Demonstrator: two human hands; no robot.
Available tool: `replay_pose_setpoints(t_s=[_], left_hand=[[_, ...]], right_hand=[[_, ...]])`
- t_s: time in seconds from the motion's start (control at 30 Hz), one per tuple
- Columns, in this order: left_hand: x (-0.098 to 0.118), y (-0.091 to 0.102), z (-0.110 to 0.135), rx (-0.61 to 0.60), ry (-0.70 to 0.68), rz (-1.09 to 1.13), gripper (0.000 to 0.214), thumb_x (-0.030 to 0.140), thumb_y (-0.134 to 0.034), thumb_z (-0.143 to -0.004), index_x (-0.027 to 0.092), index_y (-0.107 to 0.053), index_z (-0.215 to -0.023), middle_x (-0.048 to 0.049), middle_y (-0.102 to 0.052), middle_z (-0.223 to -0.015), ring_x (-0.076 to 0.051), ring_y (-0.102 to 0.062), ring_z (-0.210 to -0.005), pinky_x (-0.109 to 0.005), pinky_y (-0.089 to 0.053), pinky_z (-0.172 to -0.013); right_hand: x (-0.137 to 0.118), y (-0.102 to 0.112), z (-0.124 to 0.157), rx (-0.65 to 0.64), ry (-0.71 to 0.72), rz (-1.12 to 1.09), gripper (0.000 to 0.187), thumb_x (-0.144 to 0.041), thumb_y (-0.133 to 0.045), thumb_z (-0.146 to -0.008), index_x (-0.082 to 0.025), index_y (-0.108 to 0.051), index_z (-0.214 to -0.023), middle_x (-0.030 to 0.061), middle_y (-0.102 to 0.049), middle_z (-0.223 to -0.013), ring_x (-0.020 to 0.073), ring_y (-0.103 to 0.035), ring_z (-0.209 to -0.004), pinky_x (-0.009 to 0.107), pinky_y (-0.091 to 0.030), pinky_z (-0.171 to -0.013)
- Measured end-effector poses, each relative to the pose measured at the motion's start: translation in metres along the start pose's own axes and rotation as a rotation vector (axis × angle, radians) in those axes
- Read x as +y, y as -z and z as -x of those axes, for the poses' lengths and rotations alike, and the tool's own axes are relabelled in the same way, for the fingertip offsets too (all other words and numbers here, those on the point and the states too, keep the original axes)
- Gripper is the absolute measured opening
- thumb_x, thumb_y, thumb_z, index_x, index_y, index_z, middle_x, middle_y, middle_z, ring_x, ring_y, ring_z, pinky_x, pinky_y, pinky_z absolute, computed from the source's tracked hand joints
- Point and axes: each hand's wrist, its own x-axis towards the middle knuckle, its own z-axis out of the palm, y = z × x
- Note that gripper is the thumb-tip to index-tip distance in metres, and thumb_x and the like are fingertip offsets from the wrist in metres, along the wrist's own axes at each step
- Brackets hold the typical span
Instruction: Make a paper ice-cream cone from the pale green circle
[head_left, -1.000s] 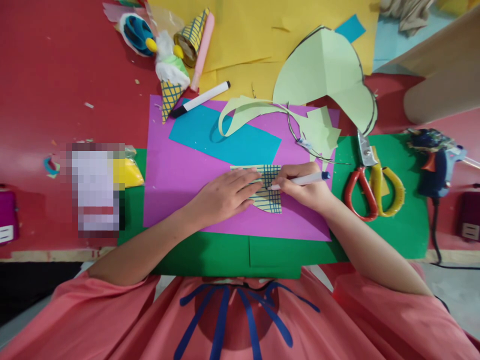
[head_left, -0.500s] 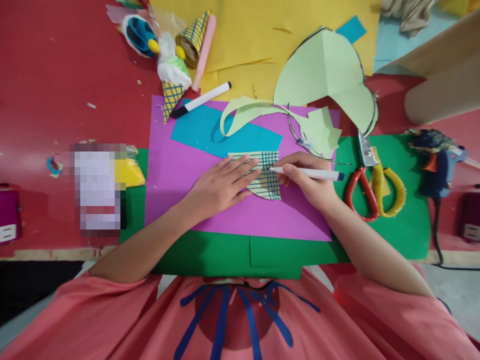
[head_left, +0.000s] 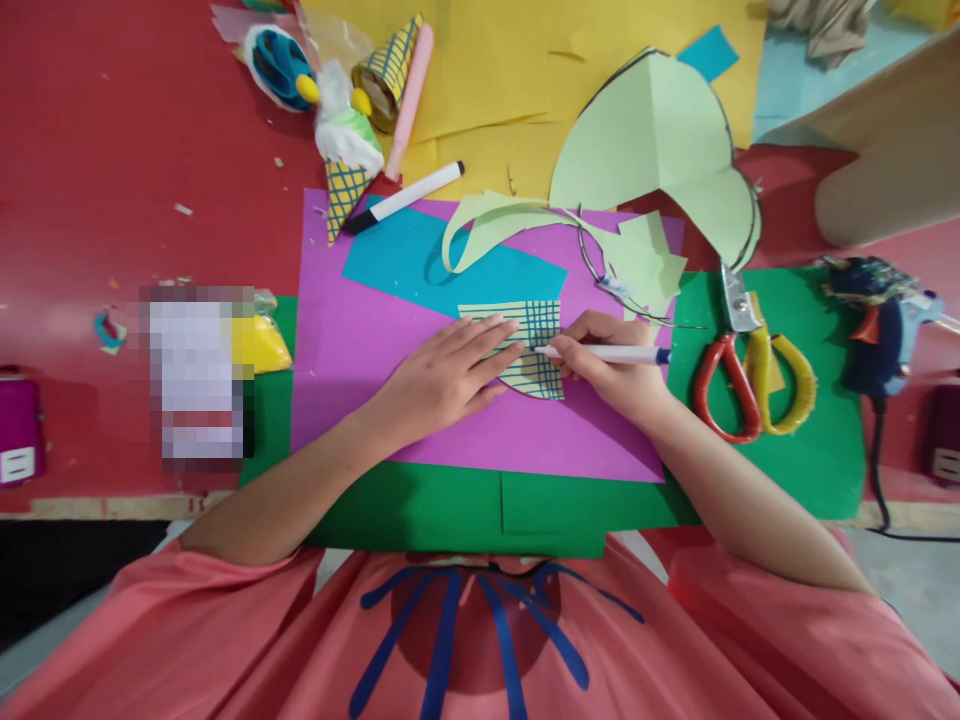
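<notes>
A pale green paper piece (head_left: 544,320) with a curved lower edge lies on the purple sheet (head_left: 450,445). Blue lines run across it, and its right part is crossed into a grid. My left hand (head_left: 446,375) rests flat on its left part, fingers stretched out, covering some of the lines. In my right hand (head_left: 615,370) is a white marker (head_left: 626,354) with a blue end. Its tip touches the paper, or nearly so, close to my left fingertips at the grid's left side.
Scissors (head_left: 741,330) with red and yellow handles and a blue glue gun (head_left: 885,340) lie right. Beyond my hands are a blue paper strip (head_left: 420,260), green offcuts (head_left: 645,255), another marker (head_left: 420,190) and a paper ice-cream cone (head_left: 347,185). A blurred-out object (head_left: 199,375) lies left.
My right hand has drawn the marker tip slightly left and down across the paper, lengthening a crossing line. My left hand stays in place on the paper.
</notes>
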Motion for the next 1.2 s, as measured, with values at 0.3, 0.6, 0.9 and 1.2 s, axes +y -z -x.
replay_pose_setpoints(t_s=[0.3,0.6,0.9,1.2], left_hand=[[0.0004,-0.0005,0.0002,0.008,0.010,0.008,0.043,0.025,-0.050,-0.093,0.016,-0.047,-0.135,-0.0146,-0.046,-0.144,-0.028,-0.039,-0.137,-0.049,-0.036,-0.111],[0.0008,-0.0013,0.0029,0.026,-0.004,0.039,0.039,0.028,-0.049,-0.094,0.018,-0.053,-0.131,-0.0161,-0.041,-0.147,-0.030,-0.034,-0.140,-0.053,-0.034,-0.111],[0.0014,-0.0007,0.0021,0.023,0.011,0.068,0.036,0.029,-0.049,-0.094,0.020,-0.055,-0.129,-0.0154,-0.041,-0.147,-0.029,-0.034,-0.140,-0.054,-0.033,-0.111],[0.0005,-0.0007,0.0021,0.030,0.007,0.056,0.036,0.028,-0.049,-0.094,0.020,-0.056,-0.128,-0.0148,-0.042,-0.147,-0.029,-0.035,-0.139,-0.052,-0.034,-0.111]], right_hand=[[-0.0019,0.0004,0.0000,-0.045,0.015,0.049,0.024,-0.029,-0.060,-0.084,-0.017,-0.057,-0.063,-0.0019,-0.057,-0.052,0.0091,-0.048,-0.047,0.023,-0.035,-0.047],[-0.0010,0.0008,0.0012,-0.097,0.022,0.041,0.027,-0.026,-0.060,-0.081,-0.017,-0.054,-0.057,-0.0038,-0.050,-0.047,0.0074,-0.041,-0.045,0.022,-0.031,-0.044],[-0.0037,0.0030,0.0016,-0.166,0.044,0.058,0.028,-0.020,-0.059,-0.079,-0.016,-0.050,-0.053,-0.0047,-0.047,-0.047,0.0059,-0.036,-0.044,0.022,-0.028,-0.043],[-0.0042,0.0044,0.0018,-0.277,0.100,0.026,0.031,-0.020,-0.058,-0.081,-0.016,-0.047,-0.053,-0.0066,-0.039,-0.048,0.0047,-0.031,-0.046,0.021,-0.027,-0.045]])
